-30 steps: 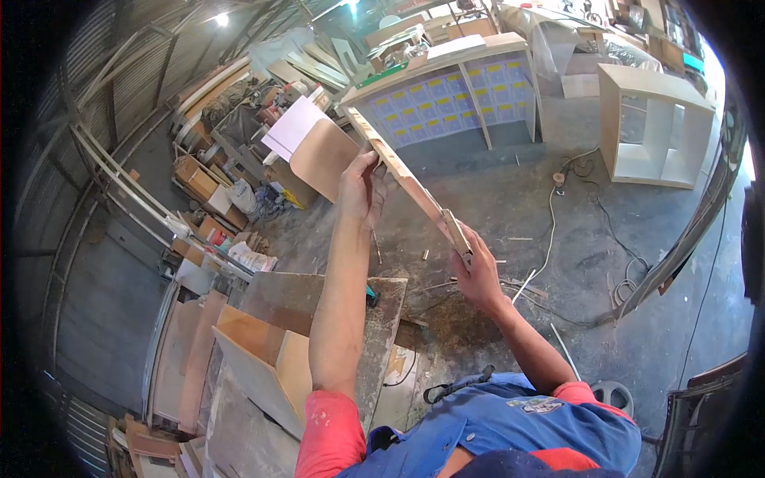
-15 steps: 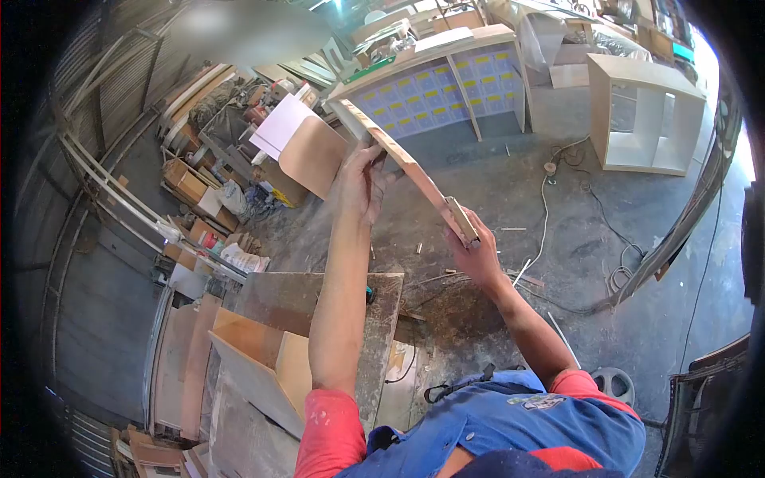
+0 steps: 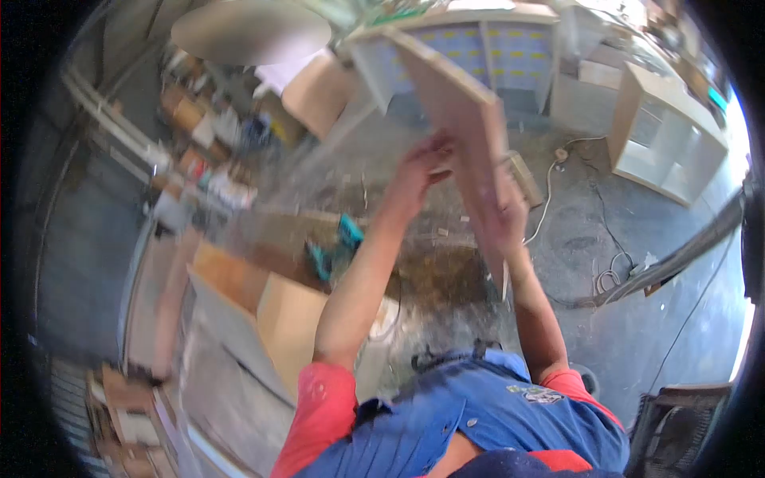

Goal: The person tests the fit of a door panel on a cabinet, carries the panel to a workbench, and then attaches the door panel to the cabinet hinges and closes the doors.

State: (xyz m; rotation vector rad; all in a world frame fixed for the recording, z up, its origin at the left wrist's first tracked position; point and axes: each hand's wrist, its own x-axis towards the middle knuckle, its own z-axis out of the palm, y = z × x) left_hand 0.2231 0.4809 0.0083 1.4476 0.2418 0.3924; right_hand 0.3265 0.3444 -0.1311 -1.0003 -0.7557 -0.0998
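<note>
The board point(image 3: 468, 131) has swung from edge-on to show its broad face, above the floor point(image 3: 582, 231). Your left hand point(image 3: 427, 166) holds its left edge; your right hand point(image 3: 510, 221) grips the opposite edge, beside a small block point(image 3: 526, 180).

Head-height view, forward and down

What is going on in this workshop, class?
The right hand grips a wooden panel tilted in mid-air, while the left hand is at its edge; motion blurs the finer grip. Lower down, on the left side, are a wooden box and a blurred teal object.
</note>
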